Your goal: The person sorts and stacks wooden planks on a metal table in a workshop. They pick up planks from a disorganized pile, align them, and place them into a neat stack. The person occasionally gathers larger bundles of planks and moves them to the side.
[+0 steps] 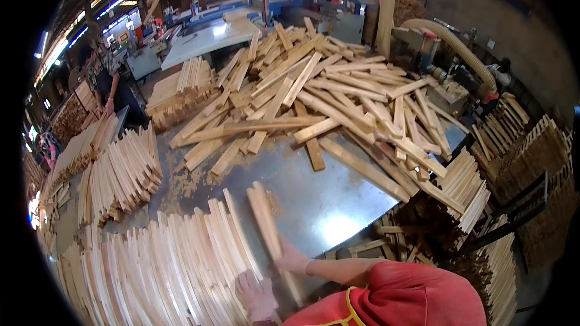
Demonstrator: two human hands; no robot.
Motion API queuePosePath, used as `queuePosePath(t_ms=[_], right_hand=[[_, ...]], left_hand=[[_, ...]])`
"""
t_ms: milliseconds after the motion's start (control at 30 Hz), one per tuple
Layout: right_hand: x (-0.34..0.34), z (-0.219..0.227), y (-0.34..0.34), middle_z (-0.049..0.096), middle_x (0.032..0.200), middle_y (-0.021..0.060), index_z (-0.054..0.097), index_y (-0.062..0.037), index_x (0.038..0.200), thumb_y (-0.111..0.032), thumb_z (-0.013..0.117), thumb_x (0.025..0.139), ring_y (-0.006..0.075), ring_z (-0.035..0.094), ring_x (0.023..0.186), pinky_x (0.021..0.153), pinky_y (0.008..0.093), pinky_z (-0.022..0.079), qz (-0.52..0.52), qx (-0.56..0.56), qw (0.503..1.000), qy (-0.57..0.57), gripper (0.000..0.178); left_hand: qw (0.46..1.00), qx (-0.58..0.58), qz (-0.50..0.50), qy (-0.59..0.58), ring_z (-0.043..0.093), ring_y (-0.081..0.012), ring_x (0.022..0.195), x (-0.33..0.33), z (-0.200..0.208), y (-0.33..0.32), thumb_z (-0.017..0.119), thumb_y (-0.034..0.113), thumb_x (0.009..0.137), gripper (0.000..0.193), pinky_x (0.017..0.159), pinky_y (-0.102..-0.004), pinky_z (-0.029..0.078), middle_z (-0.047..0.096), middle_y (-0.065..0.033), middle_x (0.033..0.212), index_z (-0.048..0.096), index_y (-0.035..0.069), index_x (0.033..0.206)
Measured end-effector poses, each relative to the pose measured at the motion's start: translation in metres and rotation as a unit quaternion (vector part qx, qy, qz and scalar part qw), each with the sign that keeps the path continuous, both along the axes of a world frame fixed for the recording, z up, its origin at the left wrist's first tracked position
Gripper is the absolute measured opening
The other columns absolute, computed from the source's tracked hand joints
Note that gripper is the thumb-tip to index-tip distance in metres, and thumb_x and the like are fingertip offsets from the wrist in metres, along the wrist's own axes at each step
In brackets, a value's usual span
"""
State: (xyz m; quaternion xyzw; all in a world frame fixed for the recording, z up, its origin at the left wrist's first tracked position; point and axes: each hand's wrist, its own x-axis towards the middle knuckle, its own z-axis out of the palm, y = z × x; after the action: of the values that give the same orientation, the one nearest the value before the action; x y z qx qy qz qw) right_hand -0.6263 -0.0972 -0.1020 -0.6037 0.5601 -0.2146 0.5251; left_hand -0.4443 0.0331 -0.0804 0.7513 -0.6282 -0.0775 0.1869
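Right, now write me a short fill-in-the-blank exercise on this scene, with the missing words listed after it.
1. What the right hand holds is made of ____.
2. In the picture, the neat row stretches out to the ____ of the left hand.
3. The jumbled pile lies ____ from the hands than the neat row.
4. The colour of the person's sleeve is ____.

Missing words: wood; left; farther; red.

Worn by the person: red top (435,302), yellow trim (351,308), pale gloves.
Right sleeve (393,274) red, loose, short; forearm (341,271) bare below it. Trim narrow, bent at an angle across the front. Left hand (255,296): pale pinkish glove, fabric-like. Right hand (293,259): similar pale glove, blurred, ending near the wrist.
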Motion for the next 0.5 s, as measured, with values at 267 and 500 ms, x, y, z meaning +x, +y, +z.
queuePosePath(t_ms=[267,500], right_hand=[[-0.042,0.036,-0.111,0.069,0.087,0.0170,0.070,-0.0067,0.110,-0.045,0.066,0.092,0.0314,0.070,0.091,0.080,0.0455,0.055,0.363,-0.026,0.931,-0.036,0.042],[-0.191,0.113,-0.386,0.069,0.124,0.0292,0.059,-0.0037,0.130,-0.036,0.068,0.090,0.0450,0.065,0.121,0.103,0.0508,0.052,0.083,-0.254,0.944,0.192,0.052]], left_hand=[[0.978,0.158,0.036,-0.134,0.034,-0.0426,0.150,-0.036,0.037,-0.017,0.077,0.041,0.080,0.094,0.126,-0.0569,0.025,0.043,-0.0203,0.158,0.041,0.001,0.157],[0.988,0.018,-0.006,-0.153,0.035,-0.0436,0.151,-0.092,-0.010,-0.092,0.071,0.033,0.086,0.081,0.126,-0.0589,0.026,0.043,-0.0198,0.160,0.045,0.005,0.157]])
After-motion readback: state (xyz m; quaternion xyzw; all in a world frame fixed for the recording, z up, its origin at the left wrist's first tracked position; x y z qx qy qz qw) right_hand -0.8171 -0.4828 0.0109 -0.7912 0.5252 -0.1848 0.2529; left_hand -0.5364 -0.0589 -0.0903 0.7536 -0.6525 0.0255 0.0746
